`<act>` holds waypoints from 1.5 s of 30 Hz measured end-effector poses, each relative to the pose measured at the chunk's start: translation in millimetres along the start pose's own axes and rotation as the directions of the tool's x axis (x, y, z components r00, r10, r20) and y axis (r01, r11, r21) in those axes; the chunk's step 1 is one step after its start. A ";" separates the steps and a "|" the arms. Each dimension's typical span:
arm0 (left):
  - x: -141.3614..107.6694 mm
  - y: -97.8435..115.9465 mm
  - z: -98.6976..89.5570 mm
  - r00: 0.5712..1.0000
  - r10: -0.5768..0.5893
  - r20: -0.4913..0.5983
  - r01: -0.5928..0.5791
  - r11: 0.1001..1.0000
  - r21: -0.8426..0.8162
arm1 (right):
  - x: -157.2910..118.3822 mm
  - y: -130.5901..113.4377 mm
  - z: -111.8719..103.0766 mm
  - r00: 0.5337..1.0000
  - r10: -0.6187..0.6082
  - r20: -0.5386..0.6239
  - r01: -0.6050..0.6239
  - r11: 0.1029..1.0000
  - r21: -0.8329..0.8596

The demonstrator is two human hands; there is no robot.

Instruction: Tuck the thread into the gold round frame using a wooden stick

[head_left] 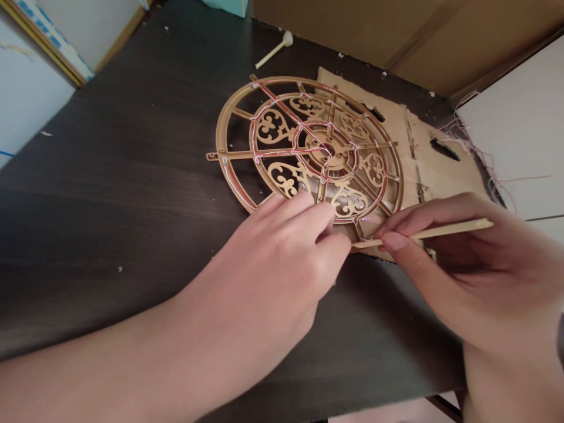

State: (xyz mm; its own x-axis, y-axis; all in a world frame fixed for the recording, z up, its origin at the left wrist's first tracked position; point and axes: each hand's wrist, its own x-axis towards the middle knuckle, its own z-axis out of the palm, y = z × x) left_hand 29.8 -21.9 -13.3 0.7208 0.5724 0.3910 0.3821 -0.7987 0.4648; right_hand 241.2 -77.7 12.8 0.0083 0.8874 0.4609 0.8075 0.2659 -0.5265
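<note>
In the centre, a gold openwork wheel (339, 160) lay partly over cardboard (434, 179). The left hand (295, 247) curled its fingers at the lower rim, grip too hidden to tell; lower right, the right hand (462, 258) pinched a wooden stick (453, 230) between its fingers.

No words, brand or numbers can be read. At the upper left, a white strip (65, 51) running diagonally beside a yellow band (42, 42) carries a row of bold blue marks, which may be print; they are too blurred and too steeply angled to make out as letters, digits or a logo. Lower down, at the left edge, a short, thin blue line (5, 154) crosses a pale panel (33, 88); it spells nothing.
</note>
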 end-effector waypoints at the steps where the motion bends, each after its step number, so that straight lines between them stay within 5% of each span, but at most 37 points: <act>1: 0.1 0.2 -0.2 1.000 -0.002 0.003 0.002 1.000 -0.004 | 0.2 0.2 0.1 1.000 -0.003 0.001 0.003 1.000 0.009; 21: 1.5 1.8 -2.9 1.000 0.003 0.009 -0.003 1.000 -0.006 | 1.4 1.0 -4.5 0.996 -0.016 0.089 0.017 1.000 -0.009; 33: 0.3 1.3 -2.1 1.000 0.002 0.020 -0.002 1.000 0.016 | 5.9 3.8 1.4 0.987 0.100 0.124 -0.117 0.983 0.140; 45: 2.4 1.7 -2.6 1.000 0.004 0.015 -0.004 1.000 0.024 | 6.8 0.5 1.4 0.976 0.201 0.083 -0.208 0.975 0.075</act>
State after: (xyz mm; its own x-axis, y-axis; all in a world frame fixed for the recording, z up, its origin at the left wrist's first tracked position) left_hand 30.7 -21.3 -9.5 0.7309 0.5663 0.3808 0.3929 -0.8054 0.4437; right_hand 240.8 -71.0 14.7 0.1216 0.9510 0.2842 0.7418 0.1032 -0.6627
